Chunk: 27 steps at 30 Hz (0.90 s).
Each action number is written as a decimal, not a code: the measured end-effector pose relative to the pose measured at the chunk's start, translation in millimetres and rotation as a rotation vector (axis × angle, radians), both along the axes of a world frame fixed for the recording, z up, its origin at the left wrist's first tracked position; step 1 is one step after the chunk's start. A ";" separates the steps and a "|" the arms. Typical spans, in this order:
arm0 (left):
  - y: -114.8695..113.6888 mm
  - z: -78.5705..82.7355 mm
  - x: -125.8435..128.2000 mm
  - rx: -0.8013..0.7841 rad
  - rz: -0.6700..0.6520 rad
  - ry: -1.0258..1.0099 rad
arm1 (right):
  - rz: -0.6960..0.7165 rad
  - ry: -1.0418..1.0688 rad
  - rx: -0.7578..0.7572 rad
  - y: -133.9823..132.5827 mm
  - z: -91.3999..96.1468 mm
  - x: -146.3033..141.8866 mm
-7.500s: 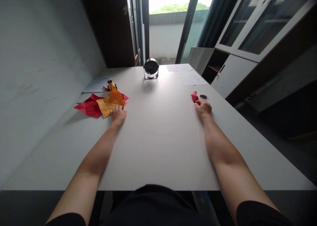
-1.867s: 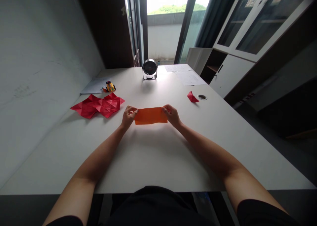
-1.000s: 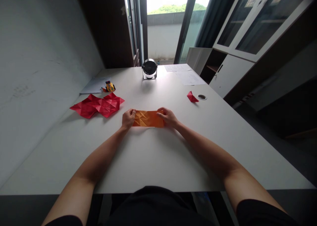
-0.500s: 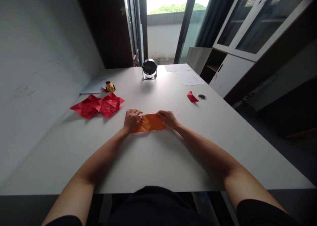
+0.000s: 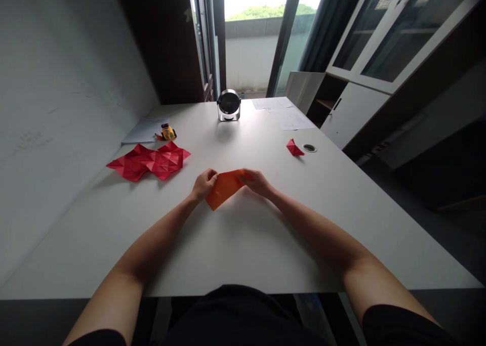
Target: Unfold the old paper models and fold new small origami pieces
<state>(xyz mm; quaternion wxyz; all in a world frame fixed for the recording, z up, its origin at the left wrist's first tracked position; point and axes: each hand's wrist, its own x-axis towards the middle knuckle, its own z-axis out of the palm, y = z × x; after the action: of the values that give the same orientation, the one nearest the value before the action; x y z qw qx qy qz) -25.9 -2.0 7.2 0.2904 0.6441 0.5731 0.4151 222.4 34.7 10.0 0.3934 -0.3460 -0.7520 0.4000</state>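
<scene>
A folded orange paper is held just above the middle of the white table, tilted with one corner pointing down toward me. My left hand pinches its left edge, fingers closed on it. My right hand grips its upper right corner, fingers closed as well. Both hands sit close together with the paper between them.
Creased red paper sheets lie to the left. A small folded red piece rests beside a round cable hole on the right. A small fan, a yellow toy and white sheets stand farther back.
The orange paper left the red pile and came to the centre as a flat strip. It has since been lifted and turned to a slanted, narrower shape, and my hands moved closer together.
</scene>
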 end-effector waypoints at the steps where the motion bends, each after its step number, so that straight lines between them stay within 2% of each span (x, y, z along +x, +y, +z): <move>1: 1.2 -0.9 -0.4 -0.015 0.000 -0.059 | 0.022 0.007 -0.018 0.5 -1.3 -0.3; 6: 5.2 -3.9 -1.9 -0.093 -0.002 -0.284 | 0.197 0.039 -0.155 1.5 -1.3 2.5; 11: 5.3 -3.4 -1.2 -0.106 0.008 -0.327 | 0.330 0.064 -0.179 0.8 5.5 5.6; 16: 0.8 1.6 0.5 -0.095 -0.017 -0.275 | 0.268 0.088 -0.220 2.5 2.6 2.2; 22: -5.2 6.6 2.4 -0.038 -0.080 -0.069 | 0.248 0.023 -0.245 4.2 -5.2 0.2; 24: -7.3 7.7 4.7 -0.010 -0.089 0.010 | 0.220 -0.039 -0.208 3.0 -4.7 0.0; 27: -11.8 11.2 10.9 0.029 -0.109 0.156 | 0.133 -0.186 -0.060 -1.6 0.3 -1.6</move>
<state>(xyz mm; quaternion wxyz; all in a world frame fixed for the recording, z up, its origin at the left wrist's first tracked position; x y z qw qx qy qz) -15.0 -13.8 18.4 0.2577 0.7088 0.5523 0.3553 220.8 33.1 10.3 0.2840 -0.3427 -0.7942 0.4138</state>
